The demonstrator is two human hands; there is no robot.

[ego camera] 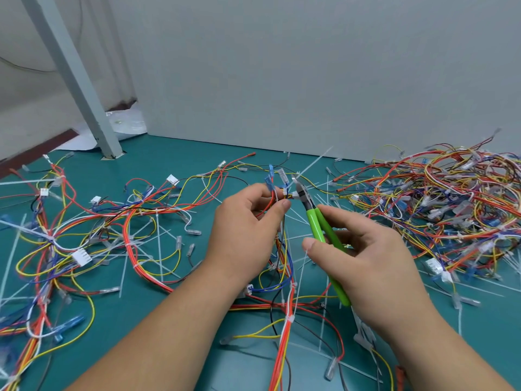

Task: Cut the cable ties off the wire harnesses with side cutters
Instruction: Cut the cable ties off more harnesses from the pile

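**Cutters lining up on a tie at the harness end**

Nearest the camera, the held wire harness (285,337) is trailing down onto the green mat (169,320). Its orange bundle is carrying more white ties, so further cuts are probably waiting. Higher up, the left hand (248,221) is pinching the harness's upper end between thumb and curled fingers. It is lifting that end clear of the mat, seemingly to steady the wires and present one cable tie (296,195).

The right hand (366,258) is gripping the green handles of the side cutters (317,224), thumb on one handle and fingers wrapping the other. It is angling the nose up and left, so the blades are sitting at that tie, just beside the left fingertips. Whether they are already biting is unclear.

Loose cut ties (159,249) are lying scattered across the mat. Farther right, a dense pile of harnesses (451,207) is resting near the grey wall (310,80), within easy reach.
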